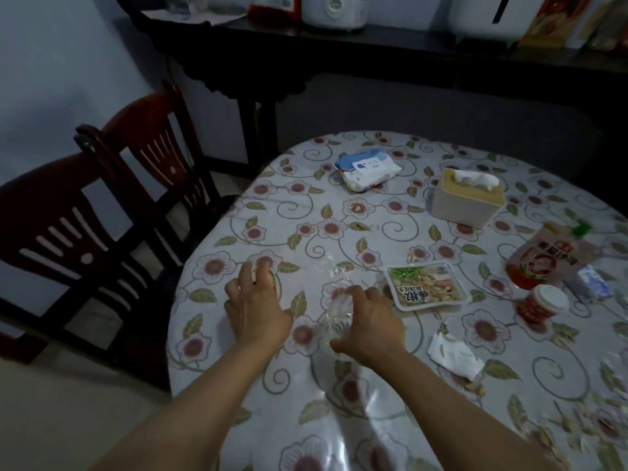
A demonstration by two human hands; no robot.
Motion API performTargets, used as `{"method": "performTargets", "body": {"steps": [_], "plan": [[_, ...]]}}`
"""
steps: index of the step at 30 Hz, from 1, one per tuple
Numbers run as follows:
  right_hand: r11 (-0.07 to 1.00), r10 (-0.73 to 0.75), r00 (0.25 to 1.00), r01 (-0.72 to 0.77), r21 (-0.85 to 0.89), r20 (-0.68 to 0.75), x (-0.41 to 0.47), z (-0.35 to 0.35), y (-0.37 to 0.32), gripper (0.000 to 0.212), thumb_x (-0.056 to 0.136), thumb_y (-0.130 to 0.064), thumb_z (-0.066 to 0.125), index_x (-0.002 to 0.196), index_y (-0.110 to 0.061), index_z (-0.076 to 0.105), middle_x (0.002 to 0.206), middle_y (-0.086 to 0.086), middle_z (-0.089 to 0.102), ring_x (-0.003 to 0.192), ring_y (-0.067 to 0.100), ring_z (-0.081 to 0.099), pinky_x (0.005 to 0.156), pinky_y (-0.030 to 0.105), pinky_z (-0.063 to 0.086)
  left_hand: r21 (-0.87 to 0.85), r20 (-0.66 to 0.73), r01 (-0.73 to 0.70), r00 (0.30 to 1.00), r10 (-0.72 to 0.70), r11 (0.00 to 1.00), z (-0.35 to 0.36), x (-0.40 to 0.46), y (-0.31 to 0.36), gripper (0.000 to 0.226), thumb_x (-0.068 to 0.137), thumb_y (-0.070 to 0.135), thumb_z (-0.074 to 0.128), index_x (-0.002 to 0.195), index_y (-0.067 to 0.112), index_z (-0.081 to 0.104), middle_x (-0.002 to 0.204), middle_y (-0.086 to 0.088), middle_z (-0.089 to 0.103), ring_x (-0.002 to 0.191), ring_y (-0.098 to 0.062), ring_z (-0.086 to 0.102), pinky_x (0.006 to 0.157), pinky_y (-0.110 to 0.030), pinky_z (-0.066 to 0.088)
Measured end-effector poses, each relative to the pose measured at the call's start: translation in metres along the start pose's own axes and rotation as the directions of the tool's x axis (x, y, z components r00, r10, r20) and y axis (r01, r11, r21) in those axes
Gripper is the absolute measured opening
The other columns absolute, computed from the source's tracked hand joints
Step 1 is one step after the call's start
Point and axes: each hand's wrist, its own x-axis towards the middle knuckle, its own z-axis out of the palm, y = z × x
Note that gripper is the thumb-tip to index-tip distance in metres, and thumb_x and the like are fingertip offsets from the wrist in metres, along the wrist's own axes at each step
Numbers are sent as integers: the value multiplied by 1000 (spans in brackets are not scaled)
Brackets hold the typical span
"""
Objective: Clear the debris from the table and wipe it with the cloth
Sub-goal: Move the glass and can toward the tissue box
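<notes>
Right now both my hands are out over the worktop (pixel 339 212), an oval one under a glossy plastic cover printed with pink flowers, green leaves and curling vines. My left hand (pixel 253 300) rests flat near the left edge with its fingers spread and nothing in it. My right hand (pixel 368 321) curls loosely around a crumpled clear plastic wrapper (pixel 336 317), thin and crinkly, which lies on the cover between my two hands; the thumb and fingers close on its sides.

Just right of that hand sits a shallow rectangular snack tray (pixel 426 286), sealed with a printed film, holding pale nuts and some green peas. Nearer to me lies a crumpled white tissue (pixel 453 355), and along the right edge a scatter of seed husks (pixel 577 426) (small, pale, pointed).

Farther right stand a small red cup (pixel 543 304) with a white lid and a soft red pouch (pixel 547 254) with a green cap. Toward the far side are a boxy tissue holder (pixel 467 202) with a white sheet poking from its slot, and a soft blue-and-white wipes pack (pixel 367 168). Two dark wooden chairs (pixel 102 212) with slatted backs stand at the left.
</notes>
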Motion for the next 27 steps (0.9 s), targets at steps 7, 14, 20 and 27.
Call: {"method": "performTargets", "body": {"steps": [7, 14, 20, 27], "plan": [[999, 50, 999, -50, -4, -17, 22, -2, -9, 82, 61, -46, 79, 127, -20, 37, 125, 6, 45, 116, 25, 46, 85, 37, 49, 102, 109, -23, 994, 12, 994, 6, 41, -10, 79, 73, 14, 67, 140, 32, 29, 140, -6, 39, 127, -30, 34, 105, -44, 31], [997, 69, 996, -70, -30, -49, 34, -12, 4, 84, 61, -46, 79, 129, -20, 37, 126, 6, 48, 115, 25, 49, 87, 37, 48, 91, 78, -50, 996, 43, 995, 2, 52, 4, 49, 80, 16, 61, 127, 22, 49, 121, -10, 53, 111, -30, 51, 84, -36, 46], [997, 81, 994, -81, 6, -74, 47, -30, 25, 85, 60, -45, 79, 130, -19, 37, 123, 6, 49, 111, 26, 49, 83, 38, 51, 74, 94, -76, 993, 69, 994, 2, 56, 55, 55, 74, 23, 70, 125, 22, 49, 122, -6, 55, 114, -27, 52, 88, -38, 48], [993, 115, 986, -110, 44, -121, 76, -67, 69, 85, 61, -46, 78, 131, -19, 37, 126, 7, 47, 115, 26, 48, 82, 37, 49, 19, 63, -151, 987, 149, 988, 21, 74, 122, 49, 74, 17, 71, 119, 19, 53, 116, -7, 60, 108, -28, 57, 83, -38, 52]]}}
